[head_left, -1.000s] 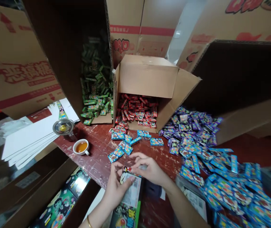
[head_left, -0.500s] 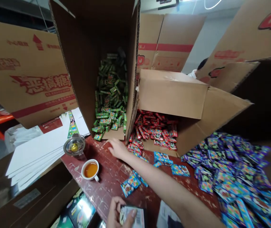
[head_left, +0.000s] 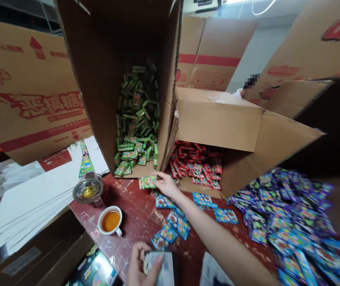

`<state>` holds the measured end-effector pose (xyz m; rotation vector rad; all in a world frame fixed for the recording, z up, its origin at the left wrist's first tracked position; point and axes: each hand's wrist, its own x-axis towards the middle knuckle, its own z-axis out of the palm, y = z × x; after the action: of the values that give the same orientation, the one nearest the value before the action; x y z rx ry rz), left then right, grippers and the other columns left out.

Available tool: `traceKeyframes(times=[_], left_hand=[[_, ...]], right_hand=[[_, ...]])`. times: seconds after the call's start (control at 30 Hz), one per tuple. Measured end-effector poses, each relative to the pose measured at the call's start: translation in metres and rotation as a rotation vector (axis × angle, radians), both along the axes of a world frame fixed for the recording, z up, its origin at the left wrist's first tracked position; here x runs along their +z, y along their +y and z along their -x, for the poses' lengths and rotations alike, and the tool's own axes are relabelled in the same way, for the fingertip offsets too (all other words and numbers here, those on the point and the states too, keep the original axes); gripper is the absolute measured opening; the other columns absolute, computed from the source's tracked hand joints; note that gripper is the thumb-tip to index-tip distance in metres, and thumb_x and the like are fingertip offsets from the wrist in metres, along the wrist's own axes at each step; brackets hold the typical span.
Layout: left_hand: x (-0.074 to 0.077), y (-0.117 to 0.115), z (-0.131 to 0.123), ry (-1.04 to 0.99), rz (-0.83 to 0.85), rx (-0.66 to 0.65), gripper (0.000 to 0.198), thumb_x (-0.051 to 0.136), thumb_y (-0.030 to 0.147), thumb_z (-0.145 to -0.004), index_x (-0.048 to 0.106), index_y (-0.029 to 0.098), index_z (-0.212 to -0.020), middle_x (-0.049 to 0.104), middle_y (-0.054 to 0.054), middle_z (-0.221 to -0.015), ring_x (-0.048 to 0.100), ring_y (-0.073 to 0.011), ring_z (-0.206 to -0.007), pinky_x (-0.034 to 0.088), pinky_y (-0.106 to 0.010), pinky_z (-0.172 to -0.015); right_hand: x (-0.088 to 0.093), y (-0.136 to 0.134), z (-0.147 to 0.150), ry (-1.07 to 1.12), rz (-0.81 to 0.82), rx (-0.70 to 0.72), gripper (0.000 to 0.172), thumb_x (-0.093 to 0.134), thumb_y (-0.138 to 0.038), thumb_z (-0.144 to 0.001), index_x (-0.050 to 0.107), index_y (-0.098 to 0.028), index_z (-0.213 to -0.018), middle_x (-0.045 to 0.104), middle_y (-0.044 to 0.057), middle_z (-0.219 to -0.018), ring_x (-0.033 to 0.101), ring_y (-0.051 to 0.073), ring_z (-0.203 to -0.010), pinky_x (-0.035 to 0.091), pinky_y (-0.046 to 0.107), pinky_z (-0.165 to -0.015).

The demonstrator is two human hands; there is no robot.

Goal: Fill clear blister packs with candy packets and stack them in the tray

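Note:
My right hand [head_left: 167,185] is closed on a small green candy packet [head_left: 147,182], pinched at its right end, just in front of the carton of green packets. Low in the view, my left hand [head_left: 142,265] grips a flat box [head_left: 163,267] with a pale printed face, thumb on top. Between the hands, several blue packets [head_left: 170,230] lie on the red table [head_left: 134,222]. Green packets [head_left: 136,147] fill the bottom of the tall carton [head_left: 170,131]. Red packets [head_left: 202,169] spill from the carton beside it.
A white cup of tea [head_left: 110,221] and a glass-lidded vessel [head_left: 88,192] stand left of my hands, near white sheets [head_left: 44,198]. Purple packets [head_left: 286,198] and more blue ones [head_left: 321,254] are heaped at right. Behind the cartons, another person [head_left: 244,89] is partly visible.
My right hand has moved right from the mouth of the green carton and now holds a green packet. My left hand keeps the flat box. The view has shifted slightly.

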<state>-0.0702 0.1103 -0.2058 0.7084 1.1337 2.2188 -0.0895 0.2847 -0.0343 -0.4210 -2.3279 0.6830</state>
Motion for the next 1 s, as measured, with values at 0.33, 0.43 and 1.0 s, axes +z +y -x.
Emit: traceKeyframes(times=[0.33, 0.43, 1.0], left_hand=[[0.029, -0.014, -0.049, 0.241, 0.014, -0.205, 0.037, 0.072, 0.038, -0.074, 0.042, 0.023, -0.092, 0.057, 0.003, -0.076, 0.057, -0.0126, -0.067, 0.046, -0.022, -0.062], [0.024, -0.025, -0.063, 0.286, 0.032, -0.229, 0.039, 0.072, 0.035, -0.075, 0.039, 0.023, -0.092, 0.058, 0.004, -0.075, 0.059, -0.0126, -0.069, 0.047, -0.022, -0.066], [0.034, -0.047, -0.071, 0.511, 0.033, -0.263, 0.064, 0.068, 0.033, -0.08, 0.037, 0.025, -0.135, 0.054, -0.012, -0.136, 0.054, -0.0246, -0.124, 0.041, -0.041, -0.108]], right_hand=[[-0.06, -0.088, -0.18, 0.28, 0.488, -0.002, 0.041, 0.078, -0.048, -0.068, 0.07, -0.018, -0.095, 0.058, -0.001, -0.071, 0.053, 0.012, -0.064, 0.045, 0.026, -0.062], [-0.061, -0.096, -0.213, 0.081, 0.287, 0.028, 0.036, 0.07, -0.045, -0.078, 0.073, -0.019, -0.103, 0.056, 0.001, -0.074, 0.052, 0.013, -0.068, 0.043, 0.027, -0.063], [-0.053, -0.125, -0.24, 0.251, 0.184, -0.046, 0.017, 0.073, -0.028, -0.076, 0.076, -0.018, -0.09, 0.068, 0.007, -0.085, 0.064, 0.019, -0.078, 0.051, 0.031, -0.07]])
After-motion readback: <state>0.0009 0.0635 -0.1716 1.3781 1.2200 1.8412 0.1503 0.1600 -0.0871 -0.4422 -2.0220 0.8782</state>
